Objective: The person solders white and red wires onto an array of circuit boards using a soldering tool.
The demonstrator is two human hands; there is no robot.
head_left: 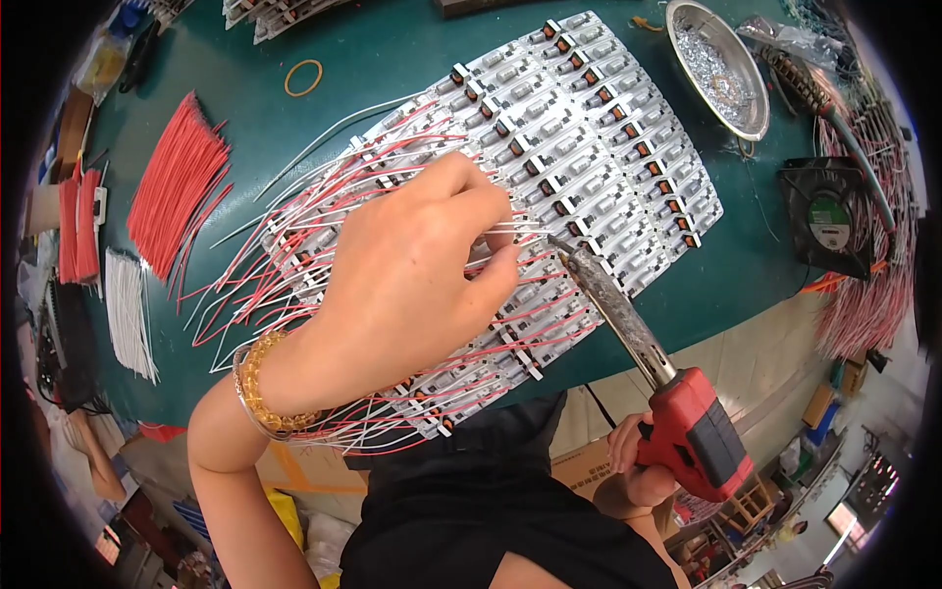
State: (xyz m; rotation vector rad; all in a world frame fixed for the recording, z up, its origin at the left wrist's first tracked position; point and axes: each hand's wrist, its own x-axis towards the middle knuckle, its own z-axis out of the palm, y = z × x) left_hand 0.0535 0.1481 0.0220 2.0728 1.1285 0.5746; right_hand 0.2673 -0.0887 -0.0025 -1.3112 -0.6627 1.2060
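A large panel of small circuit boards [589,157] lies slanted on the green bench, with red and white wires running off its left side. My left hand [422,245] is over the panel, thumb and forefinger pinched on a white wire [526,232] whose end lies at a board. In my right hand [640,471] is a soldering iron [699,432] with a red and black handle. Its dark tip points up and left, close to the end of that white wire. Whether tip and wire touch, I cannot tell. My left wrist hides part of the wires beneath it.
Bundles of red wires [182,187] and white wires [128,314] lie at the left, with a rubber band [303,78] beyond. At the right are a metal bowl [679,39] of silvery scraps, a black fan [827,218] and hanging wires [863,314]. Another person's arm [96,459] shows far left.
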